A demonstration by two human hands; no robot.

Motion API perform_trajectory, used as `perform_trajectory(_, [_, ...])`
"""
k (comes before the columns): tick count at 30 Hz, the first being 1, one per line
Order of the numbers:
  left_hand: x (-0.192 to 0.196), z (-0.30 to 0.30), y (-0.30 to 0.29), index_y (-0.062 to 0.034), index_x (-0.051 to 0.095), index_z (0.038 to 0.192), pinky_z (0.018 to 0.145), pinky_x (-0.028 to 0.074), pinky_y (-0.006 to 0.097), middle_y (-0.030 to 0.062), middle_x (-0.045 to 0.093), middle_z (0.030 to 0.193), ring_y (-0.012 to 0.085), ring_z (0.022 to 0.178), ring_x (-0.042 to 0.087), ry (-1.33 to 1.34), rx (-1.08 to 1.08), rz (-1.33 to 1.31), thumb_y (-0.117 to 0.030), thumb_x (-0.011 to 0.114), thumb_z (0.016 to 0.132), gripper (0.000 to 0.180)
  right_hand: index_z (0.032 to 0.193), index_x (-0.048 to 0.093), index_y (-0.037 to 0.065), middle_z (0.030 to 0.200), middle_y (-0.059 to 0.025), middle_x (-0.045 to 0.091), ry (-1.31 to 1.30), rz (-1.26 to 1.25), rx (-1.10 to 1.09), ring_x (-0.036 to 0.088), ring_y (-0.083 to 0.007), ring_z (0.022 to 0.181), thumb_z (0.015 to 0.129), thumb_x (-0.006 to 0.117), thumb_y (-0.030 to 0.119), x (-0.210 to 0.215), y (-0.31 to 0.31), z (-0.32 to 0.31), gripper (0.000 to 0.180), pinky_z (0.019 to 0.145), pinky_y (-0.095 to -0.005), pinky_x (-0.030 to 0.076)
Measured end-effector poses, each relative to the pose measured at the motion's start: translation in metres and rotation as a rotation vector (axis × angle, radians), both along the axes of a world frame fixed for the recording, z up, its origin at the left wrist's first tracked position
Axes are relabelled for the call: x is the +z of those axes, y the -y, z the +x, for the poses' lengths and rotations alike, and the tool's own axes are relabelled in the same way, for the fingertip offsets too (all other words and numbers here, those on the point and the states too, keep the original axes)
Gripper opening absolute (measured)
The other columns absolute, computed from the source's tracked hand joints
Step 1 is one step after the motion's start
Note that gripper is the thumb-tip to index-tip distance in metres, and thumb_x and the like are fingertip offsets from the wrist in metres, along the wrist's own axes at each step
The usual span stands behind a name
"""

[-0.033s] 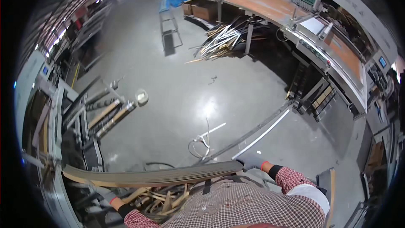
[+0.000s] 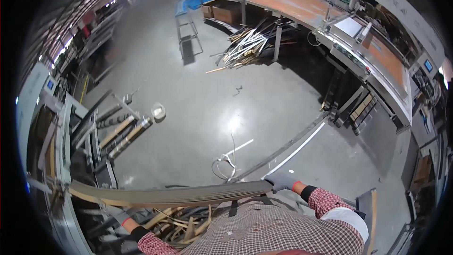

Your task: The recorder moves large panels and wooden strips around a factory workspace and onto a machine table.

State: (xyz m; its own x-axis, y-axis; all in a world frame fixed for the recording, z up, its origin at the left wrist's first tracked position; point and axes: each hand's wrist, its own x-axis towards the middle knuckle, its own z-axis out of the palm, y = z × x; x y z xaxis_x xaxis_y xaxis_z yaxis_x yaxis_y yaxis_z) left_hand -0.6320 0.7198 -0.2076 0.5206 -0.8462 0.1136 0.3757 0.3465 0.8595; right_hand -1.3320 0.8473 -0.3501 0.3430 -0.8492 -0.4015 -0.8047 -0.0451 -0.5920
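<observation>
A long, bowed stack of thin strips (image 2: 174,195), grey-brown on top with a tan lower edge at its left part, stretches across in front of my body. My right hand (image 2: 281,181), in a grey glove, is closed round its right end. Toward the left end, my left hand (image 2: 112,212), gloved too, holds the stack from below; its fingers are partly hidden under the strips. Below the stack lies a heap of tan and dark curled offcuts (image 2: 188,226), partly covered by it and by my checked clothing.
A metal frame machine (image 2: 63,151) stands close at the left, with a rack of rolls (image 2: 120,137) beside it. White strip scraps (image 2: 229,160) and a long white strip (image 2: 302,145) lie on the floor ahead. A large machine table (image 2: 302,2) fills the far right, above a pile of strips (image 2: 247,45).
The view has shifted very slightly. Both hands keep their hold on the stack of strips, and nothing has been let go.
</observation>
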Motion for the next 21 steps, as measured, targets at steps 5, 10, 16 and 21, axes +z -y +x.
perform_trajectory(5, [-0.005,-0.095,0.222,-0.0009,0.043,0.131,0.097,0.042,0.041,0.0187,0.054,0.122,0.0288,0.108,0.055,-0.059,-0.133,-0.038,-0.056,0.043,0.090,0.068,0.106,0.059,0.006,0.097,-0.0180,0.064,-0.039,0.059,-0.182,0.060,-0.0380,0.092,0.053,0.077,0.015,-0.014,0.070,-0.047,0.056,0.078,-0.0431,0.048])
perform_trajectory(10, [-0.088,-0.031,0.421,-0.0048,0.025,0.144,0.112,0.021,0.040,0.0128,0.026,0.149,0.0288,0.135,0.028,-0.181,-0.290,0.046,-0.037,0.033,0.098,0.056,0.113,0.055,0.008,0.102,-0.0184,0.063,-0.005,0.144,-0.222,0.059,-0.0371,0.093,0.055,0.073,0.019,-0.021,0.215,-0.099,0.062,0.079,-0.0442,0.047])
perform_trajectory(16, [-0.057,-0.193,0.674,-0.0064,0.026,0.143,0.110,0.024,0.042,0.0129,0.030,0.147,0.0291,0.132,0.032,-0.061,-0.219,0.099,-0.041,0.035,0.097,0.059,0.117,0.053,0.008,0.097,-0.0193,0.064,0.009,0.177,-0.347,0.060,-0.0375,0.089,0.054,0.073,0.022,-0.008,0.389,-0.146,0.068,0.077,-0.0440,0.047])
perform_trajectory(21, [-0.033,-0.239,0.872,-0.0077,0.027,0.143,0.109,0.027,0.043,0.0130,0.033,0.146,0.0293,0.129,0.036,0.209,-0.273,-0.093,-0.045,0.037,0.096,0.061,0.113,0.056,0.005,0.104,-0.0207,0.062,-0.001,0.223,-0.529,0.059,-0.0367,0.096,0.056,0.075,0.031,0.030,0.531,-0.178,0.066,0.082,-0.0420,0.047])
